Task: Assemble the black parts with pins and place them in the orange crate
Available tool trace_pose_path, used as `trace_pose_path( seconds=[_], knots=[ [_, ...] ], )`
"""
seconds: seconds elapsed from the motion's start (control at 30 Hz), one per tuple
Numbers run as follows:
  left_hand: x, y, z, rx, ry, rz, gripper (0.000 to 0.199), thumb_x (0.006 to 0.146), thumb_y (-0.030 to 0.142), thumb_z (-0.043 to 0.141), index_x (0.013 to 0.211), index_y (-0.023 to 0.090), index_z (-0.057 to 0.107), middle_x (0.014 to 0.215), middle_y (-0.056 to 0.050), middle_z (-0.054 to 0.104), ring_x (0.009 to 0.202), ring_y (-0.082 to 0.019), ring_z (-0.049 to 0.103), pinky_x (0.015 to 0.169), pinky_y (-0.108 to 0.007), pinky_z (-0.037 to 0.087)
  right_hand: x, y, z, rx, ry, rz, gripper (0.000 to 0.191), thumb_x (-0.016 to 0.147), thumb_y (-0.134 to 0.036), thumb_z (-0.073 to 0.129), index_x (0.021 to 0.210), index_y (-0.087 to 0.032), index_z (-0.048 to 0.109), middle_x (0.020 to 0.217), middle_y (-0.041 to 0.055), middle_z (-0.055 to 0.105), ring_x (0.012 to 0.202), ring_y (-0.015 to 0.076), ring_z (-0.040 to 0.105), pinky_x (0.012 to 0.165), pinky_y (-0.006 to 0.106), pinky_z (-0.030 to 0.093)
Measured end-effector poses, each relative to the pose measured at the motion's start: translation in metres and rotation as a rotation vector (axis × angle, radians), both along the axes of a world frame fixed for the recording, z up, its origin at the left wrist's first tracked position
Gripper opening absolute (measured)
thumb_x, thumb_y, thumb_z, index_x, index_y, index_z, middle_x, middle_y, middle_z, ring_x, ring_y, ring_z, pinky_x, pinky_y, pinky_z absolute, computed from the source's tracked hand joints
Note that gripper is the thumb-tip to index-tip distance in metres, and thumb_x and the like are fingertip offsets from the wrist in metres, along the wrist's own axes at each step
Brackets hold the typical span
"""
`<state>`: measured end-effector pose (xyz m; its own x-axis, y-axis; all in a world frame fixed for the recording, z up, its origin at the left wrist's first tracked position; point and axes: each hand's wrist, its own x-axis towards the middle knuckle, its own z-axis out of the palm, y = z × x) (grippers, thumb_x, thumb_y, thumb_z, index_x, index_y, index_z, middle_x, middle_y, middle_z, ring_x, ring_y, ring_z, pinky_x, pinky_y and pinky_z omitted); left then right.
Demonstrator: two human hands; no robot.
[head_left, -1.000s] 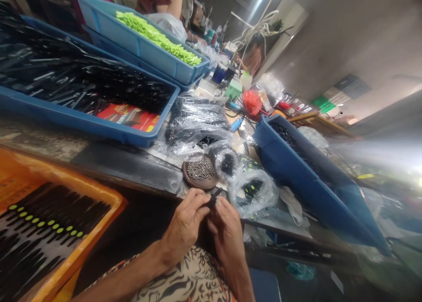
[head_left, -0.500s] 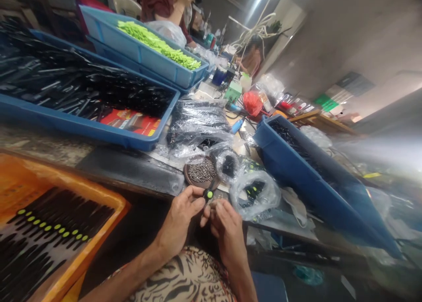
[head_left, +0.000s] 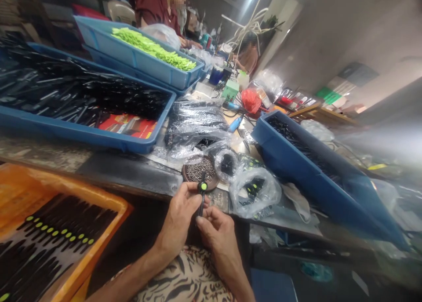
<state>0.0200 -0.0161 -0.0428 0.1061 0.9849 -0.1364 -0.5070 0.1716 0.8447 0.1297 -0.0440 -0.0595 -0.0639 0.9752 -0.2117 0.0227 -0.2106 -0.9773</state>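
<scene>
Black tool [head_left: 201, 200], green dot up, shaft pointing down, between hands [head_left: 180, 218]

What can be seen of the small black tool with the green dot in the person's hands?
The small black tool stands nearly upright, with a round green dot on its wider top end and a slim dark shaft running downward. It looks like plastic, but the shaft's material is unclear. The left hand grips it from the side, and the right hand's fingertips sit close to its lower end, apparently touching. Its top overlaps a dish of screws behind it.
</scene>
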Motion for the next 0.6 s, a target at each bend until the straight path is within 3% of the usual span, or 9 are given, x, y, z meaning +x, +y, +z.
trace_pose_path(
  seconds=[0.1, 0.17, 0.33, 0.6],
  knots=[
    [-0.006, -0.005, 0.0, 0.103, 0.302, -0.021, 0.018, 0.078, 0.021, 0.055, 0.096, 0.018, 0.055, 0.084, -0.001, 0.058, 0.08, -0.016, 0.055, 0.076, -0.027, 0.041, 0.003, -0.001, 0.003, 0.028, -0.067, -0.04, 0.027, 0.075, -0.038, 0.06, 0.066, -0.016, 0.047, 0.054, -0.0056, 0.037, 0.048, 0.0066, 0.027, 0.04, 0.018, 0.021],
    [-0.009, -0.006, -0.001, 0.144, 0.393, -0.071, 0.012, 0.08, 0.02, 0.052, 0.092, 0.018, 0.054, 0.081, 0.0, 0.056, 0.077, -0.016, 0.054, 0.073, -0.027, 0.041, 0.005, -0.002, 0.004, 0.032, -0.083, -0.042, 0.026, 0.075, -0.038, 0.06, 0.067, -0.016, 0.048, 0.056, -0.0048, 0.038, 0.049, 0.0069, 0.028, 0.041, 0.018, 0.022],
    [-0.012, -0.007, -0.004, 0.21, 0.483, -0.118, 0.004, 0.083, 0.019, 0.046, 0.084, 0.02, 0.05, 0.076, 0.001, 0.055, 0.074, -0.016, 0.053, 0.07, -0.027, 0.04, 0.005, -0.005, 0.007, 0.014, -0.069, -0.035, 0.026, 0.074, -0.038, 0.061, 0.066, -0.016, 0.048, 0.055, -0.0053, 0.038, 0.047, 0.0066, 0.027, 0.04, 0.018, 0.021],
    [-0.024, -0.005, 0.001, 0.185, 0.46, -0.237, 0.013, 0.083, 0.018, 0.044, 0.093, 0.018, 0.053, 0.082, -0.002, 0.058, 0.076, -0.016, 0.053, 0.071, -0.027, 0.04, 0.011, -0.007, 0.009, 0.005, -0.134, -0.063, 0.016, 0.072, -0.025, 0.057, 0.062, -0.017, 0.047, 0.051, -0.0061, 0.038, 0.045, 0.0068, 0.03, 0.041, 0.019, 0.022]
  ],
)
